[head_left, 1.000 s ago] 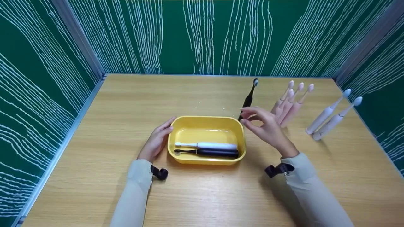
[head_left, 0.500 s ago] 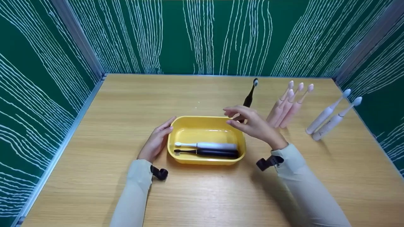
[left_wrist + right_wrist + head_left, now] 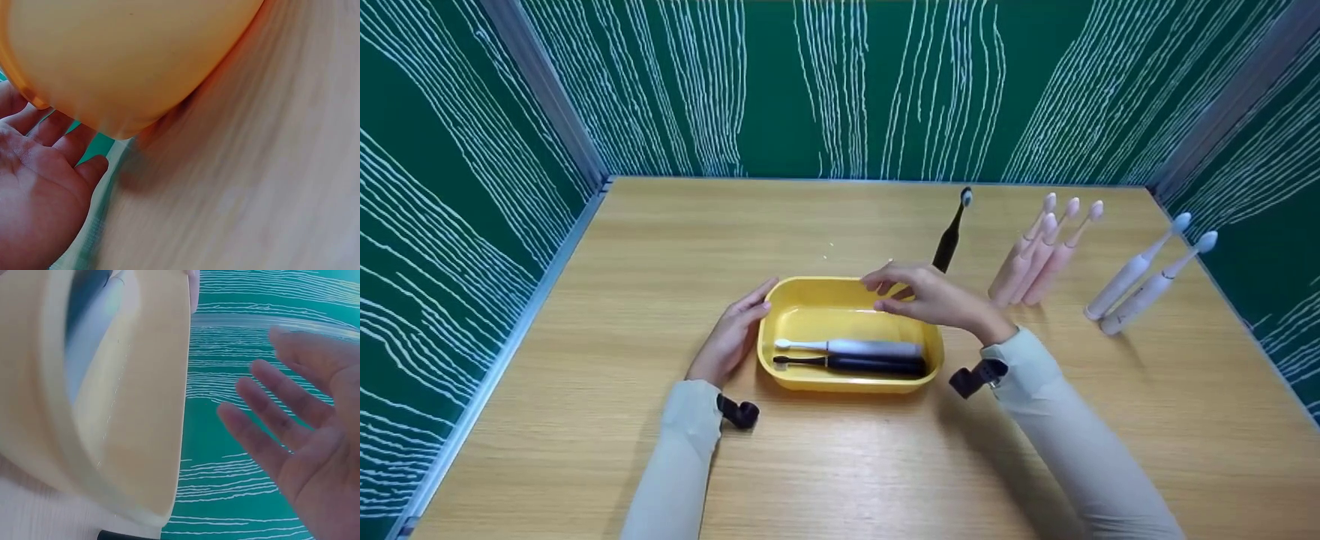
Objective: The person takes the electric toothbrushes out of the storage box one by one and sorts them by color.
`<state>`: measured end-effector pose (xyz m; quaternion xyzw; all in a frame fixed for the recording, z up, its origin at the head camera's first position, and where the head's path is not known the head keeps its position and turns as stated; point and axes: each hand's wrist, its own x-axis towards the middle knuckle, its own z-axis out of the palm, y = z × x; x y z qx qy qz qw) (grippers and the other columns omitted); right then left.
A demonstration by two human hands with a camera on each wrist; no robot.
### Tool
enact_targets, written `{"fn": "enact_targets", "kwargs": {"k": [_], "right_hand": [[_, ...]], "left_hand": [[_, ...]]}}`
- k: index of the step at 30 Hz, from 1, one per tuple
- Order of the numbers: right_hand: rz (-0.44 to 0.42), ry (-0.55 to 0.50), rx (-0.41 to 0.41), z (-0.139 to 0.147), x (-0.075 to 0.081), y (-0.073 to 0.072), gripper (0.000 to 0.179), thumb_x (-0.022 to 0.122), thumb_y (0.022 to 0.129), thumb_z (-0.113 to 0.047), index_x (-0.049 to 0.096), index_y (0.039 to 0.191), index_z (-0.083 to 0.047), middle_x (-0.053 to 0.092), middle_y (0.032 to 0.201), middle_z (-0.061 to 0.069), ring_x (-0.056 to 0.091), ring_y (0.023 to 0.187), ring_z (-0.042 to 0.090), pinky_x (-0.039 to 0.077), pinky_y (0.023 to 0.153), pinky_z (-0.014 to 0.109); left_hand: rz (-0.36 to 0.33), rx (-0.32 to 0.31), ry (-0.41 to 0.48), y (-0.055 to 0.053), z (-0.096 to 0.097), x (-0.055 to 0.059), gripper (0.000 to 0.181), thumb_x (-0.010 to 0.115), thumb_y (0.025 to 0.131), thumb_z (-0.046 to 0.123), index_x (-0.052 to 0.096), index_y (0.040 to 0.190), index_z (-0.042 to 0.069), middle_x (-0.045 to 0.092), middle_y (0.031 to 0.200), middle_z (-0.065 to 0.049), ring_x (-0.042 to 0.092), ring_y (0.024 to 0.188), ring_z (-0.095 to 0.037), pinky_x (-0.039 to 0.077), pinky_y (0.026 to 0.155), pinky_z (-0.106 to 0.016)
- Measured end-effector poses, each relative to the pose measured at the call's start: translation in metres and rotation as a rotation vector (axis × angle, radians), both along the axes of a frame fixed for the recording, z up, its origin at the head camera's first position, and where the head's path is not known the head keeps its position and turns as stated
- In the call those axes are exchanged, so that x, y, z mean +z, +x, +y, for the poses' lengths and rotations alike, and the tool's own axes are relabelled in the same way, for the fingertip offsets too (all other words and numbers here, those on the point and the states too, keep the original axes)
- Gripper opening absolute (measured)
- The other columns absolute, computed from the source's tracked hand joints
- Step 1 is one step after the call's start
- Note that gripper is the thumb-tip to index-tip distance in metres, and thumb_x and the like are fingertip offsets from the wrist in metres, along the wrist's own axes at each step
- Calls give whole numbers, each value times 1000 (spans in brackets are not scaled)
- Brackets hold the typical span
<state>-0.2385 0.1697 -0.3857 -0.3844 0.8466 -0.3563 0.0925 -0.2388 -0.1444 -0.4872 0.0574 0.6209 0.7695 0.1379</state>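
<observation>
A yellow plastic bin (image 3: pixel 825 322) sits on the table with a white electric toothbrush (image 3: pixel 876 347) and a black electric toothbrush (image 3: pixel 877 364) lying side by side along its near wall, heads to the left. My left hand (image 3: pixel 729 337) rests against the bin's left end, thumb at the rim; in the left wrist view its fingers (image 3: pixel 52 128) lie extended along the outside. Over the bin's far right rim hovers my right hand (image 3: pixel 937 298), loosely spread and holding nothing. The right wrist view shows its fingers (image 3: pixel 253 439) apart from the bin.
Another black electric toothbrush (image 3: pixel 949 244) stands upright behind the bin's right corner, partly hidden by the right hand. Several pink toothbrushes (image 3: pixel 1039 266) stand to its right. Two white ones (image 3: pixel 1140 300) are farther right. A lined green partition (image 3: pixel 780 90) closes the table's back.
My right hand has moved left, from beside the standing black toothbrush to over the bin, and its fingers have spread apart. The left hand and bin stay put.
</observation>
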Motion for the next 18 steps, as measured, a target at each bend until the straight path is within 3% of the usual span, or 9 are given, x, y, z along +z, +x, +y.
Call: {"fn": "enact_targets", "kwargs": {"k": [6, 18], "right_hand": [[-49, 153, 54, -10, 0, -3, 38, 62, 94, -16, 58, 128, -1, 65, 117, 18, 65, 100, 25, 57, 88, 38], [-142, 395, 101, -26, 1, -8, 39, 62, 93, -17, 58, 130, -2, 68, 115, 14, 64, 105, 25, 53, 94, 40]], "left_hand": [[12, -6, -2, 0, 0, 0, 51, 43, 99, 8, 31, 148, 0, 23, 159, -9, 11, 150, -21, 7, 123, -34], [6, 0, 7, 1, 0, 1, 50, 43, 99, 7, 33, 148, 2, 24, 159, -8, 12, 149, -20, 8, 123, -33]]}}
